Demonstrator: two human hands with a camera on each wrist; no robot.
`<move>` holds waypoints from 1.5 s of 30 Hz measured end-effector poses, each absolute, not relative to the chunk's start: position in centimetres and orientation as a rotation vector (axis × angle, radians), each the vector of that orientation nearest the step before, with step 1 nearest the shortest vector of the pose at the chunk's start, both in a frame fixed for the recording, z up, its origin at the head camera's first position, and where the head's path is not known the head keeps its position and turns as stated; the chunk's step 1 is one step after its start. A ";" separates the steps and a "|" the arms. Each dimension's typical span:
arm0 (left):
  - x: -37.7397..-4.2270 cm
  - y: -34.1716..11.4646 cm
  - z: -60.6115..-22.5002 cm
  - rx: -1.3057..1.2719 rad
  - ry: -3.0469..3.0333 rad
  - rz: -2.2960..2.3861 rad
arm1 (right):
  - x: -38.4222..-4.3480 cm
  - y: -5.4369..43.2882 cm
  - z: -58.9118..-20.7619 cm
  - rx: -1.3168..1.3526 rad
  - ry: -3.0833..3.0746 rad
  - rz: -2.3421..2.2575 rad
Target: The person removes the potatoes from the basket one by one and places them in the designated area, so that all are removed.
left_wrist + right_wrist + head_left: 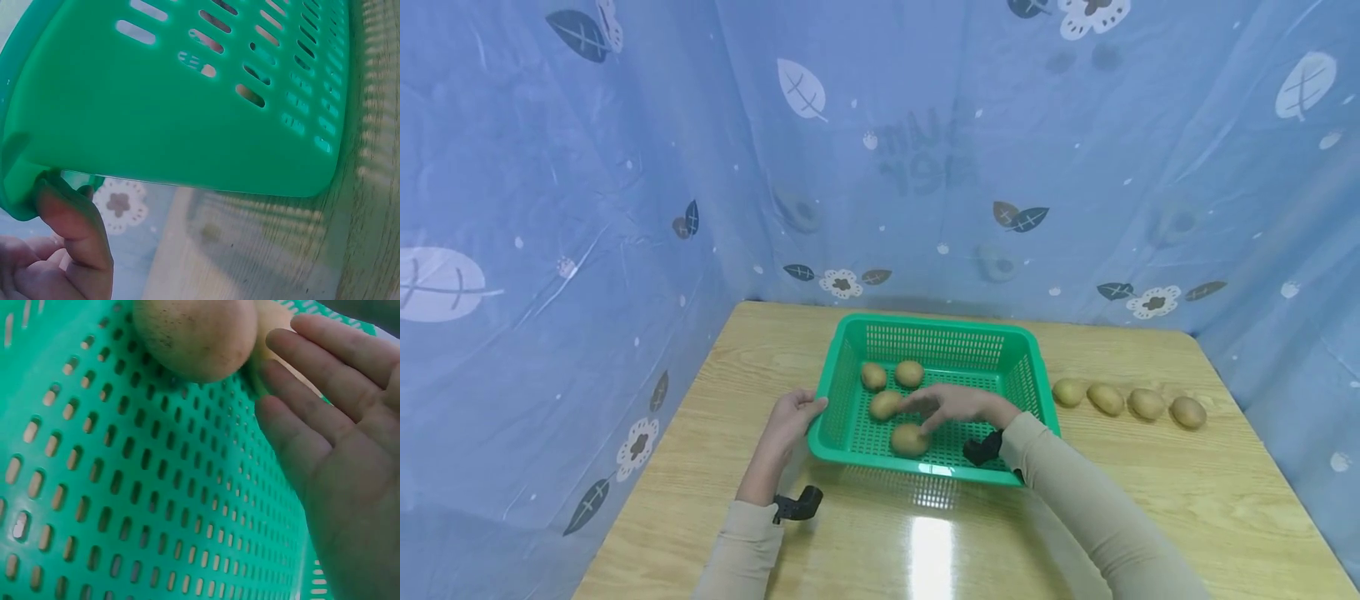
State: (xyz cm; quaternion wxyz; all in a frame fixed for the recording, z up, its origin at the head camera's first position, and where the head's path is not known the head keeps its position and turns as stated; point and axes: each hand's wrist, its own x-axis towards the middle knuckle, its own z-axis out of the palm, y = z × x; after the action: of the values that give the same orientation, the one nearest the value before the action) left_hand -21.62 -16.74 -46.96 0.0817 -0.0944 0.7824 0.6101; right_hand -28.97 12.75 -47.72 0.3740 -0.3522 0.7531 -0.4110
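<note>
A green plastic basket (pixel 934 468) with slotted walls stands on the table, with several potatoes inside it. My left hand (pixel 792 421) grips its left rim; in the left wrist view the thumb and fingers (pixel 75 219) pinch the basket's corner edge (pixel 19 187). Inside the basket, my right hand (pixel 958 403) reaches over the potatoes with its fingers extended. Its fingertips are at the middle potato (pixel 886 406) and the front potato (pixel 910 439). In the right wrist view the palm (pixel 362 469) shows nothing held, beside a potato (pixel 197 337).
To the right of the basket, several potatoes (pixel 1107 399) lie in a row on the wooden table (pixel 1150 500). A blue patterned curtain (pixel 925 167) hangs behind and at both sides. Each wrist carries a black camera mount (pixel 801 503).
</note>
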 end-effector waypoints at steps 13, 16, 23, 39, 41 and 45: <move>-21.8 -16.8 -46.9 -0.235 2.348 1.835 | -29.0 12.1 -48.6 -0.924 1.963 -0.915; -21.8 -16.8 -46.9 -0.219 2.360 1.829 | -28.9 12.0 -48.8 -0.918 1.973 -0.886; -21.8 -16.6 -47.0 -0.273 2.365 1.796 | -28.8 11.8 -49.1 -0.877 1.978 -0.855; -21.5 -16.5 -47.2 -0.290 2.380 1.808 | -28.5 11.8 -49.1 -0.811 2.055 -0.798; -21.5 -16.5 -47.3 -0.284 2.382 1.808 | -28.4 11.8 -49.1 -0.815 2.061 -0.797; -21.4 -16.5 -47.4 -0.289 2.373 1.822 | -28.1 11.8 -49.1 -0.822 2.078 -0.790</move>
State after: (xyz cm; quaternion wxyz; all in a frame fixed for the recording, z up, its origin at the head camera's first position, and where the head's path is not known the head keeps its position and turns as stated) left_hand -21.36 -16.52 -47.44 0.0679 -0.0958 0.7876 0.6048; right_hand -28.08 11.83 -49.08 0.3761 -0.3211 0.8124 -0.3089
